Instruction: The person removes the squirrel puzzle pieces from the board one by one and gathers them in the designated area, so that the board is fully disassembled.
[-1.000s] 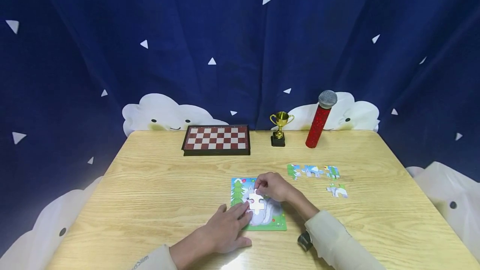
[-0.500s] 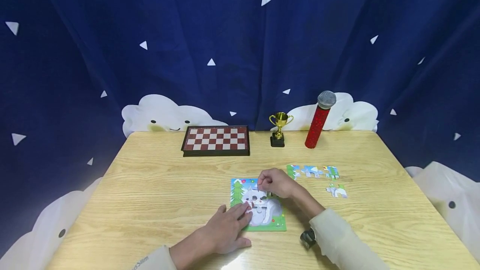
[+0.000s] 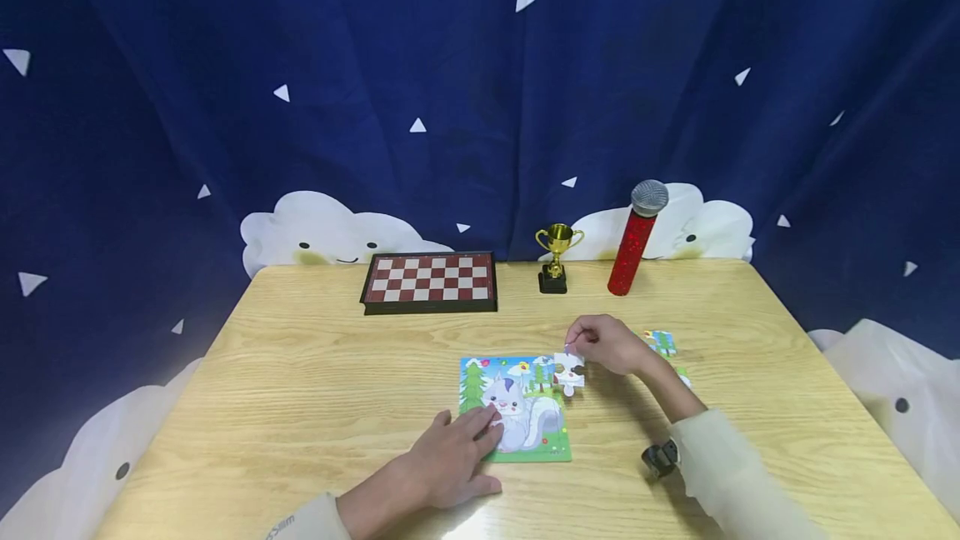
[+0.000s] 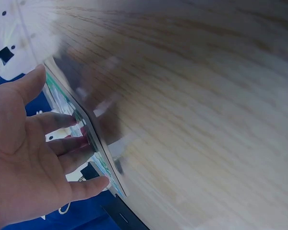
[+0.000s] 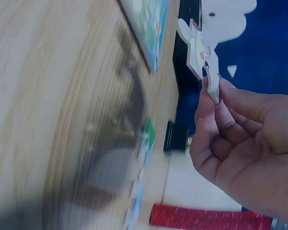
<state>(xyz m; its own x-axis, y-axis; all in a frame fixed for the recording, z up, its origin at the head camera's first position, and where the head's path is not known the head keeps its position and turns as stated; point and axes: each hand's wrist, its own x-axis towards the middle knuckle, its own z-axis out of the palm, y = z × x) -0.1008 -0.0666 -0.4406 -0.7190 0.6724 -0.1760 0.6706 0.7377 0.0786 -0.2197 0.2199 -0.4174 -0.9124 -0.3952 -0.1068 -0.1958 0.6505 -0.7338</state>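
My left hand (image 3: pixel 453 455) rests with its fingers extended on the lower left part of a square puzzle board (image 3: pixel 540 419), printed with a white squirrel and a green tree. Those fingertips touch the board's surface in the left wrist view too. Beyond the board's upper right edge, my right hand (image 3: pixel 611 346) pinches a white jigsaw piece (image 3: pixel 568 372) bearing part of a squirrel's face. The right wrist view shows this piece (image 5: pixel 197 50) held in the air between thumb and index finger.
Loose jigsaw pieces (image 3: pixel 662 342) lie to the right, partly hidden by my right hand and forearm. Along the back edge of the wooden table (image 3: pixel 315 373) are a chessboard (image 3: pixel 430 280), a small gold trophy (image 3: pixel 555 257) and a red microphone (image 3: pixel 633 236).
My right hand has lifted the squirrel-face jigsaw piece off the board and carried it to the right, uncovering the picture beneath. The left hand has stayed in place.
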